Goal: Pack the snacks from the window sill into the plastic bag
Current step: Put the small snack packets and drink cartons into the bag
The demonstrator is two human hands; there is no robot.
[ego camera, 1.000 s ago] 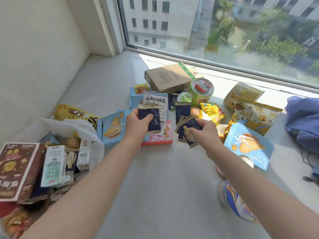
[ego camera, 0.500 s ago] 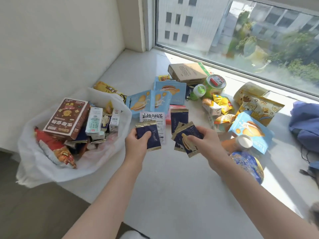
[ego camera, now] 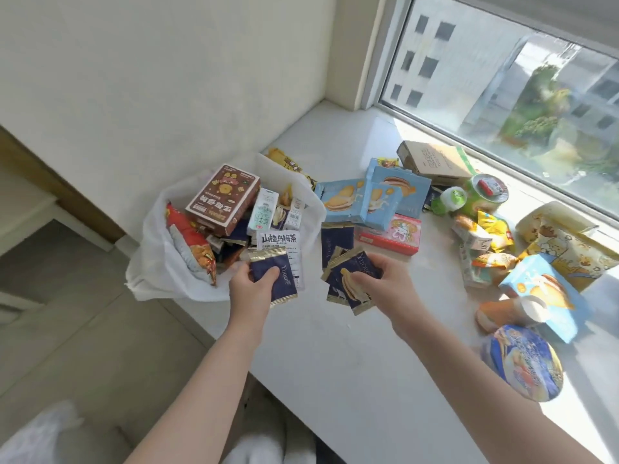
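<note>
Pale sill (ego camera: pixel 335 370) runs under the window (ego camera: pixel 502 78), with snacks spread over its far half. White plastic bag (ego camera: pixel 154 272) sits at the sill's left end by the wall, mouth open and already stuffed. Brown box (ego camera: pixel 222 199) lies on top, red pack (ego camera: pixel 187 242) at its left, small milk carton (ego camera: pixel 263 211) just right of the box.

Just right of the bag on the sill: blue boxes (ego camera: pixel 341 202), pink box (ego camera: pixel 392 234) in front of them, cardboard box (ego camera: pixel 435 160) by the glass, green cup (ego camera: pixel 484 195) beside it. Far right: yellow bag (ego camera: pixel 576 252), lone blue box (ego camera: pixel 542 296), round blue pack (ego camera: pixel 522 366) near the front edge.

Left hand (ego camera: pixel 249 291) is next to the bag's rim, fingers grasping one navy packet (ego camera: pixel 273 277), thumb on its face. White sachet (ego camera: pixel 279 244) is behind it; can't tell if it is held too. Right hand (ego camera: pixel 388 284) is above the sill, fingers pinching a fan of navy packets (ego camera: pixel 350 286).
</note>
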